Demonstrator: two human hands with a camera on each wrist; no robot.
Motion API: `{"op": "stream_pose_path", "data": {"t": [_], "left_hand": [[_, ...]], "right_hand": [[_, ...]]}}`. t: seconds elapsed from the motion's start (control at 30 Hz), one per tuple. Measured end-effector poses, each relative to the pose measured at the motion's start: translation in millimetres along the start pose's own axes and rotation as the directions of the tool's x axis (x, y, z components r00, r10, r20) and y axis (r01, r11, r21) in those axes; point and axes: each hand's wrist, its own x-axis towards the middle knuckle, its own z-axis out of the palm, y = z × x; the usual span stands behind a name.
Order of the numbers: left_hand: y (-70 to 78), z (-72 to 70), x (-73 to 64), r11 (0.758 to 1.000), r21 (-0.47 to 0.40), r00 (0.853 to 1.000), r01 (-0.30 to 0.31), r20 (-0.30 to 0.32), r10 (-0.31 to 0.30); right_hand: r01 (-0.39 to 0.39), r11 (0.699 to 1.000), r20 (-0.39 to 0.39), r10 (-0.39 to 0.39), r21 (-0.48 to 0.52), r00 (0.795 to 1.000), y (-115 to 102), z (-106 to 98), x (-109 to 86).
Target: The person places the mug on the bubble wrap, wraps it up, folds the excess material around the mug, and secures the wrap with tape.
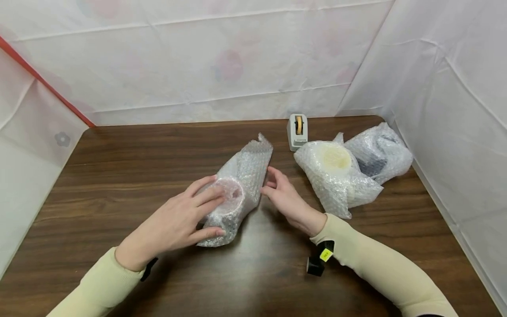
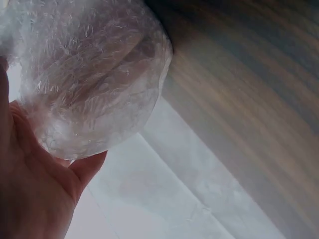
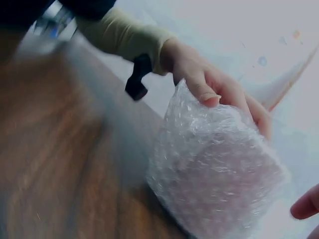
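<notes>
In the head view a bubble-wrapped bundle (image 1: 253,163) lies on the table, its loose end pointing away from me. Through the wrap shows a round, pinkish thing with a pale rim. My left hand (image 1: 180,215) rests over this round part, fingers spread across its top and thumb along its near end. The right hand (image 1: 287,198) is at the bundle's right edge, fingers slightly bent and holding nothing. In the right wrist view, a right fingertip (image 3: 305,205) is apart from the wrap. The left wrist view shows the bundle (image 2: 99,84) close up.
At the right stand two more bubble-wrapped bundles, one with a pale yellow round top (image 1: 336,158), the other with something dark inside (image 1: 380,154). A grey tape dispenser (image 1: 297,132) sits near the back edge. White sheeting (image 1: 222,57) hangs around the brown wooden table (image 1: 130,154).
</notes>
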Motion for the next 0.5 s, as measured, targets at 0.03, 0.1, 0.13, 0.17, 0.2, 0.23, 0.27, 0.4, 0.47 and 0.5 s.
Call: {"op": "stream_pose_path", "data": {"t": [0.03, 0.1, 0.13, 0.17, 0.2, 0.23, 0.27, 0.4, 0.47, 0.5], "left_hand": [[-0.4, 0.6, -0.4, 1.000, -0.008, 1.000, 0.002, 0.001, -0.002], [-1.0, 1.8, -1.3, 1.000, -0.030, 1.000, 0.003, 0.010, -0.003], [-1.4, 2.2, -1.6, 0.999, -0.044, 1.000, 0.003, 0.015, -0.002], [-1.7, 2.6, -2.1, 0.998, -0.060, 1.000, 0.003, 0.018, -0.002], [-1.9, 2.5, -2.4, 0.997, -0.076, 1.000, 0.003, 0.021, -0.001], [-1.8, 2.1, -2.5, 0.996, -0.087, 1.000, 0.001, 0.024, 0.001], [-1.7, 1.5, -2.6, 0.995, -0.098, 1.000, 0.000, 0.027, 0.003], [-1.3, -1.5, -1.6, 0.993, -0.119, 0.999, 0.017, 0.044, -0.012], [-0.8, -3.1, -0.3, 0.992, -0.124, 0.998, 0.025, 0.054, -0.018], [-0.6, -3.4, 0.4, 0.992, -0.124, 0.998, 0.027, 0.055, -0.020]], "right_hand": [[-0.047, 0.997, 0.020, 0.046, 0.065, 0.999, 1.0, 1.1, 2.2], [-0.107, 0.974, 0.061, 0.096, 0.201, 0.993, 2.7, 4.0, 7.3], [-0.124, 0.958, 0.072, 0.108, 0.260, 0.992, 3.6, 5.5, 10.6], [-0.130, 0.944, 0.076, 0.112, 0.302, 0.991, 4.2, 6.9, 14.2], [-0.131, 0.933, 0.074, 0.113, 0.334, 0.991, 4.7, 8.3, 17.9], [-0.130, 0.923, 0.069, 0.113, 0.361, 0.991, 5.1, 9.8, 21.5], [-0.129, 0.916, 0.060, 0.115, 0.379, 0.992, 5.4, 11.2, 24.9], [-0.114, 0.916, 0.041, 0.107, 0.386, 0.993, 5.7, 16.0, 37.4], [-0.108, 0.912, 0.053, 0.095, 0.395, 0.994, 5.5, 17.0, 40.9], [-0.106, 0.908, 0.064, 0.088, 0.405, 0.994, 5.5, 17.2, 41.7]]}}
